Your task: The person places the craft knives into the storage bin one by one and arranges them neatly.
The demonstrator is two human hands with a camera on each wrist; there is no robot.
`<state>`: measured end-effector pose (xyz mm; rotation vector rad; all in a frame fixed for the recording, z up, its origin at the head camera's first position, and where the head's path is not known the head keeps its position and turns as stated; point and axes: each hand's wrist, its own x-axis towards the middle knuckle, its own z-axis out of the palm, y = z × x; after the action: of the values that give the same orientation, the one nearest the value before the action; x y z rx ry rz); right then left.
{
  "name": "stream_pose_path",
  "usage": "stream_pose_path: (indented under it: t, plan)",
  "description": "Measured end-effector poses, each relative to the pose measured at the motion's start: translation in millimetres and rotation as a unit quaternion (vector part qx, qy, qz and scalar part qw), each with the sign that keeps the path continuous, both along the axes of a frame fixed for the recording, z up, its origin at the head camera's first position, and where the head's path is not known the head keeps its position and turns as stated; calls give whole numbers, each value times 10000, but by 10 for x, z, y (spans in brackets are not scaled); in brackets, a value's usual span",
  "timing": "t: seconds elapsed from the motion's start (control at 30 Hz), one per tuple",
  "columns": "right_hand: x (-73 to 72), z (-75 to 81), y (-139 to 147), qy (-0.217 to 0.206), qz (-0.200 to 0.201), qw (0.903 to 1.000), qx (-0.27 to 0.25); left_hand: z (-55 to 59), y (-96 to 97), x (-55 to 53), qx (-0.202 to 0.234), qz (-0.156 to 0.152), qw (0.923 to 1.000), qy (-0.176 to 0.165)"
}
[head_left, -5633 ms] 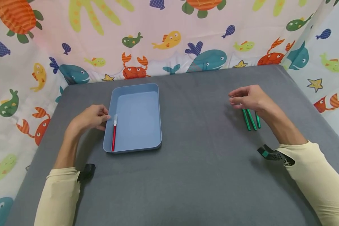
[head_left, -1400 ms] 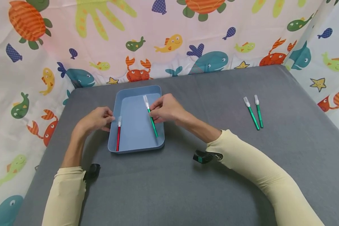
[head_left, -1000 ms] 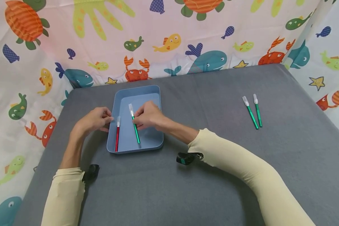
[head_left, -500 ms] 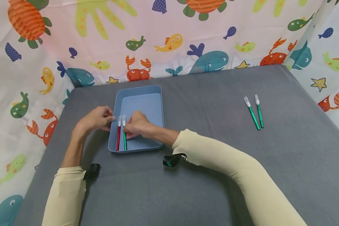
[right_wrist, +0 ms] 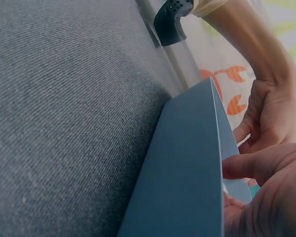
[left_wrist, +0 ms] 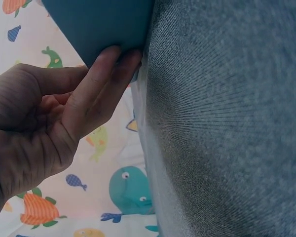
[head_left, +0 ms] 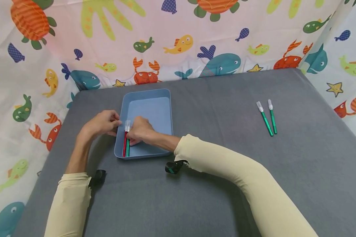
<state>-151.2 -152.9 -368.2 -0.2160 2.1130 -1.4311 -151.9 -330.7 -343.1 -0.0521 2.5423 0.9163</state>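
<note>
A blue tray stands on the table's left half. My left hand grips its left wall; in the left wrist view, fingertips lie along the outer wall and the thumb meets the rim. Inside the tray, my right hand pinches a slim green craft knife with a clear cap, its middle hidden by the fingers. Close against its left side lies a red craft knife, also clear-capped, by the left wall. The right wrist view shows the right thumb over the near wall; the knife's body is hidden there.
Two more green capped craft knives lie nearly side by side on the right of the grey table. A curtain printed with sea animals hangs behind and at both sides.
My right hand has carried one green knife from the group at right into the tray. Over the last second it moved left and down, beside the red knife. My left hand stays on the tray.
</note>
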Motion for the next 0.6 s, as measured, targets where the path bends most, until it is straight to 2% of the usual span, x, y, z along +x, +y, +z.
stream_pose_path:
  t: [0.47, 0.6]
  plan:
    - [-11, 7, 33, 275, 322, 9990, 159, 15, -11, -4, -2, 13, 10000, -13]
    - [-14, 20, 86, 227, 483, 9986, -33, 24, -4, -5, -17, 7, 10000, -25]
